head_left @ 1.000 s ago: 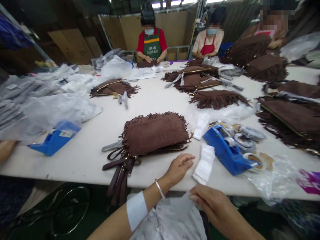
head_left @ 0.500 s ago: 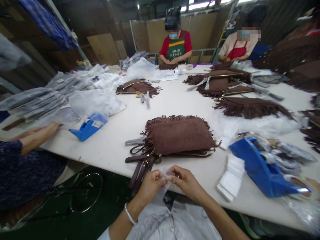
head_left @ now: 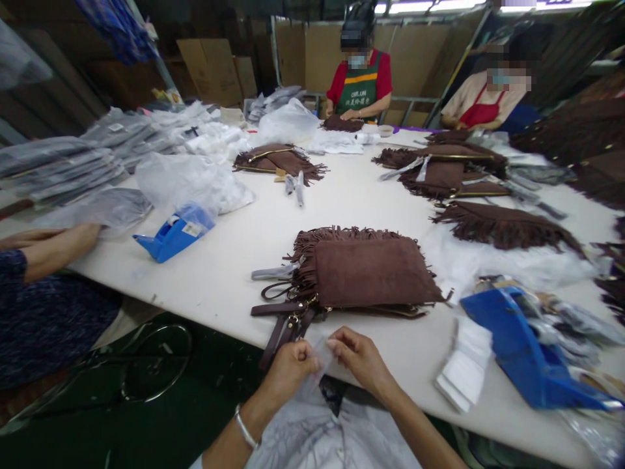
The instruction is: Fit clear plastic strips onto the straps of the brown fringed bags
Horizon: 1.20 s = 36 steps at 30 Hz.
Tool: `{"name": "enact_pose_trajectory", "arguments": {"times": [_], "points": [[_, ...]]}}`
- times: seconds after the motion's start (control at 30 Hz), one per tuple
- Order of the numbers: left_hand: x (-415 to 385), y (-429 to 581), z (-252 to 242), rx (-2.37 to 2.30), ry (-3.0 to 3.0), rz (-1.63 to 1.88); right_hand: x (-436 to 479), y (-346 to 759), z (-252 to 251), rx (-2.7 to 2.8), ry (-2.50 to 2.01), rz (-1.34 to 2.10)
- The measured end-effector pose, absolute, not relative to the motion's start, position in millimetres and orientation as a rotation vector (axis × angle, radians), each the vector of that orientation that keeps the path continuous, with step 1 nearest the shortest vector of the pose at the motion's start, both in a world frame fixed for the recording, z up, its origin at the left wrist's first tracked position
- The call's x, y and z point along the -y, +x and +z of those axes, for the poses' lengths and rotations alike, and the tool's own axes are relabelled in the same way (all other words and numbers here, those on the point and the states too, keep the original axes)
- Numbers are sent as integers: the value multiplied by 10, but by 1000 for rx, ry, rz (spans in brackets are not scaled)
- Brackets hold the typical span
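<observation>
A thin, clear plastic bag (head_left: 321, 357) is stretched between my hands at the table's near edge, its lower part hanging over my lap. My left hand (head_left: 291, 366) pinches one side of it between thumb and fingers. The thumb and fingertips of my right hand (head_left: 360, 359) are closed at its opposite upper edge. Just beyond my hands lies a stack of brown fringed suede pouches (head_left: 374, 272), flat on the table. Brown wrist straps (head_left: 280, 329) with gold clasps trail from the stack's left side, and one end hangs past the table edge.
Folded white sheets (head_left: 463, 368) and a blue tape dispenser (head_left: 520, 348) stand right. Another blue dispenser (head_left: 176, 231) sits left, near plastic-wrapped stacks (head_left: 63, 159) and a co-worker's hands (head_left: 63, 244). More fringed pouches (head_left: 449, 172) lie farther back, where two co-workers (head_left: 361, 81) sit.
My right hand has moved slightly away from my left, and the plastic between them shows wider. The head view has shifted a little. The co-worker's hands at left stay by the plastic.
</observation>
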<state>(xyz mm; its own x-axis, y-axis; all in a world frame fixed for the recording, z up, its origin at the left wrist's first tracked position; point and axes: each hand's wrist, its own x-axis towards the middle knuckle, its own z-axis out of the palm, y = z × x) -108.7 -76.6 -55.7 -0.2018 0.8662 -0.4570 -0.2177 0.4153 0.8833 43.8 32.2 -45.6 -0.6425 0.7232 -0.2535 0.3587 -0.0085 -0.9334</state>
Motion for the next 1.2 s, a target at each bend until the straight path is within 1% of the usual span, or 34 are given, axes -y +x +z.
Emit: {"name": "enact_pose_trajectory", "arguments": {"times": [0.17,0.33,0.43,0.53,0.67,0.77,0.97,1.2], "points": [[801,-1141,-531,-1499,722,1161,-463,269,-500,2003,-1197,1340],[896,-1193,-440,-1564,707,1186,-411,58,-575,2040,-1271,1141],[968,-1230,-436,-1618,692,1184,-391,44,-570,2025,-1292,1117],[1020,-1259,-443,-1703,725,1153,-384,84,-525,1991,-1229,1233],[1035,-1270,-439,-1743,774,1135,-336,96,-475,1718,-1154,1658],[1038,-1269,-455,-1750,772,1134,-281,67,-438,1483,-1133,1858],[1095,-1278,-529,-1708,658,1148,-209,15,-335,1282,-1097,1997],[1080,-1269,-471,-1608,588,1178,-195,-12,-333,1296,-1120,1993]]}}
